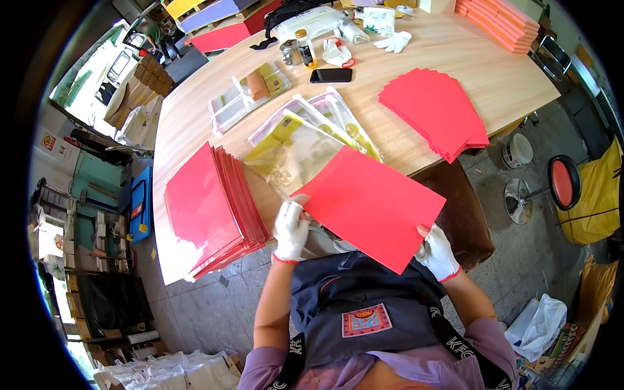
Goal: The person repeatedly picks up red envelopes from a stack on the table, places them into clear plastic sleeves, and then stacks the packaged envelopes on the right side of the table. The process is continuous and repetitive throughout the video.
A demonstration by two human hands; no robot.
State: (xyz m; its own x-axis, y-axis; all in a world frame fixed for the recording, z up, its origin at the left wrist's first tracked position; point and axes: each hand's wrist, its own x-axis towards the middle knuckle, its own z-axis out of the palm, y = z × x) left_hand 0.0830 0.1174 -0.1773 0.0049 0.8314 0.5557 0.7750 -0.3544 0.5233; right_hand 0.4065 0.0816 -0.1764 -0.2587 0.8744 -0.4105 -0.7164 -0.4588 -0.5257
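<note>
My right hand [439,252], in a white glove with a bare thumb tip, pinches the lower right edge of a red sheet [377,205]. The sheet is held tilted above the table's near edge. At its left corner my left hand [292,229], also gloved, is closed on the edge of a clear plastic bag [286,159] with yellow print. The sheet's upper left edge meets the bag's mouth; how far it reaches inside I cannot tell. More printed bags [341,114] lie just behind. Left of my hands stands a thick stack of red sheets in glossy plastic [205,205].
A fanned pile of red sheets [432,110] lies on the table [390,62] at right. Farther back are a brown roll [257,85] on bags, a phone [331,75], a bottle [305,49] and a loose glove [393,42]. A brown stool [465,208] stands under the near edge.
</note>
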